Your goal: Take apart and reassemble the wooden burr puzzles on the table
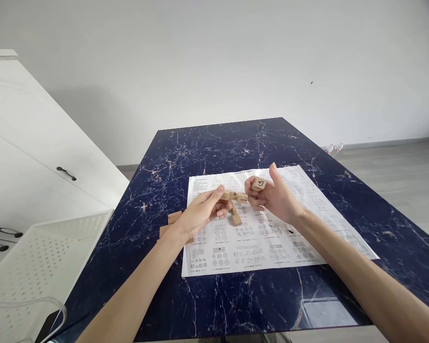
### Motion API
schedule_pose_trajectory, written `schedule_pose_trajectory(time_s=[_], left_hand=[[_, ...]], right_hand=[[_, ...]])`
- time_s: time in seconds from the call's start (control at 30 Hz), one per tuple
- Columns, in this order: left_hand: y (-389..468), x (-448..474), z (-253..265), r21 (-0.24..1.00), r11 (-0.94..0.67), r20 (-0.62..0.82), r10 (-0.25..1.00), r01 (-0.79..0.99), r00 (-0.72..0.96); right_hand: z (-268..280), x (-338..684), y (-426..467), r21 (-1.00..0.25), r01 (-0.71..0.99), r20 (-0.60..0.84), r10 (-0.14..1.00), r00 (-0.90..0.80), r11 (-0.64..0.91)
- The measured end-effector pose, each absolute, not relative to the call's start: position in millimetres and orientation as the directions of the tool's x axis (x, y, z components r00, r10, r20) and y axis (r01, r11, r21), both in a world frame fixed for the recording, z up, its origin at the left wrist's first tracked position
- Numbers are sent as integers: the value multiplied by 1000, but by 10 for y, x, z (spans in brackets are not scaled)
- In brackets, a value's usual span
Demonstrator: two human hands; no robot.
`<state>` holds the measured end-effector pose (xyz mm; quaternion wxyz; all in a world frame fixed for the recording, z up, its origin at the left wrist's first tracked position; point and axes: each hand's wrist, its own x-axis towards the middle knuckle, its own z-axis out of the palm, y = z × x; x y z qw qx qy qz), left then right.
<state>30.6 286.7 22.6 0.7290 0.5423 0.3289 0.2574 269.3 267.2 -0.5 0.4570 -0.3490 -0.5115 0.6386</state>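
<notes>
My left hand (209, 205) is closed around a notched light-wood puzzle piece (241, 197), thumb on top, its end pointing right. Just below those fingers is another wooden piece (236, 219); whether it is held or lies on the paper, I cannot tell. Curled fingers of my right hand (276, 196) grip a wooden block (259, 184) with a dark curled mark on its face, while the thumb sticks up away from it. The two hands are close together above a printed sheet (243, 267). More wooden pieces (174, 217) lie left of my left hand, partly hidden by the wrist.
The sheet, covered in small printed diagrams, lies on a dark blue marble-patterned table (214, 147). At the front edge is a pale, shiny rectangular item (328, 312). A white cabinet (32, 138) and a white perforated surface (39, 262) with a cable stand to the left.
</notes>
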Motion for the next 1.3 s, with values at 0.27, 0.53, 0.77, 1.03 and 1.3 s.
schedule_pose_trajectory(time_s=[0.27, 0.53, 0.77, 1.03, 1.3], left_hand=[[2836, 364, 195, 977, 207, -194, 755, 52, 627], [2835, 374, 161, 962, 270, -237, 779, 31, 581], [2866, 354, 166, 944, 331, -260, 760, -11, 596], [2887, 319, 205, 884, 457, -281, 681, -93, 677], [2882, 302, 207, 909, 417, -294, 672, -20, 679]], right_hand=[[16, 2654, 2631, -980, -189, 24, 917, -398, -56], [-12, 2625, 2576, -996, -67, 81, 881, -467, 56], [8, 2630, 2567, -998, -7, 51, 844, -533, 56], [30, 2653, 2595, -991, 27, 100, 868, -486, 130], [-13, 2588, 2572, -993, 38, 89, 905, -415, 115]])
